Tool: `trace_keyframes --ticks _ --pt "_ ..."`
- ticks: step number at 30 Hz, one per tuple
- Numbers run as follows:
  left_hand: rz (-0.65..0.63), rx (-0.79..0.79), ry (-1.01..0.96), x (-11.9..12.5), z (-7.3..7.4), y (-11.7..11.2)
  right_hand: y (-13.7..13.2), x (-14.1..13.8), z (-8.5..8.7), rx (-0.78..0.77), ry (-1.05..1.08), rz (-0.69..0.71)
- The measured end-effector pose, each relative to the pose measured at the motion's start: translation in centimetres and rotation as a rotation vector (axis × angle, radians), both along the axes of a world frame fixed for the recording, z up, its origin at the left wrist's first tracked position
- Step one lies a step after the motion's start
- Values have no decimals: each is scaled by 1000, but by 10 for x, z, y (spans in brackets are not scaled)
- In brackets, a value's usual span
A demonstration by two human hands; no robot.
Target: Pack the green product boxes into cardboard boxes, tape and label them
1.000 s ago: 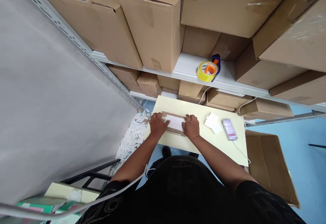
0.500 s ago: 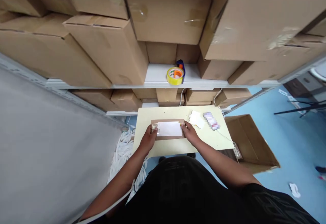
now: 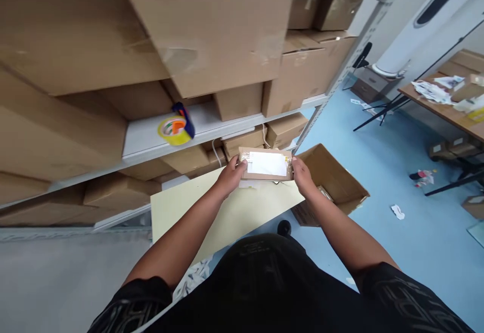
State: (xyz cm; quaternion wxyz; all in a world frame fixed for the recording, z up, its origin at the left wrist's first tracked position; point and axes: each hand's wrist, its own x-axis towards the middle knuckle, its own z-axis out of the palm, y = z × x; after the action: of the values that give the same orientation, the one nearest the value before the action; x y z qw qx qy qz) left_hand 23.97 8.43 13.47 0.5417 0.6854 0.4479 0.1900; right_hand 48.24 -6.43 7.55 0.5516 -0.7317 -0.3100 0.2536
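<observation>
Parcel [image 3: 266, 165] in both hands [image 3: 230, 176] [image 3: 303, 175] has moved nearer the open carton [image 3: 335, 170].

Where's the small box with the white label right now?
In the head view, the small box is near the middle, held between the left hand and right hand, left of the large open carton.

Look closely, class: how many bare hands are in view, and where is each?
2: the left hand holds the left end of the parcel; the right hand holds its right end. No other hand shows.
</observation>
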Motion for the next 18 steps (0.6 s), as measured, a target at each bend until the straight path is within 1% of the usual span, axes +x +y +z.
trace_keyframes --ticks 3,5,7,10,12,14,15,17,18 --pt "-77 22 -20 85 0 -1 -20 68 2 16 2 -118" --pt "-133 32 -21 145 -4 -5 -39 112 2 -1 -25 -174" --pt "-201 40 -11 205 -10 -11 -63 151 2 -57 -54 -222" --pt "-311 43 28 289 -20 -26 -103 199 1 -177 -75 -317" --pt "-401 42 48 338 -26 -38 -127 225 -2 -238 -78 -391" --pt "-470 37 67 376 -32 -48 -148 247 -10 -285 -81 -435" --pt "-485 34 73 391 -34 -52 -157 257 -15 -320 -86 -443" --pt "-487 30 70 410 -39 -55 -170 274 -27 -411 -110 -447" --pt "-481 30 60 414 -40 -54 -175 280 -34 -457 -128 -441"
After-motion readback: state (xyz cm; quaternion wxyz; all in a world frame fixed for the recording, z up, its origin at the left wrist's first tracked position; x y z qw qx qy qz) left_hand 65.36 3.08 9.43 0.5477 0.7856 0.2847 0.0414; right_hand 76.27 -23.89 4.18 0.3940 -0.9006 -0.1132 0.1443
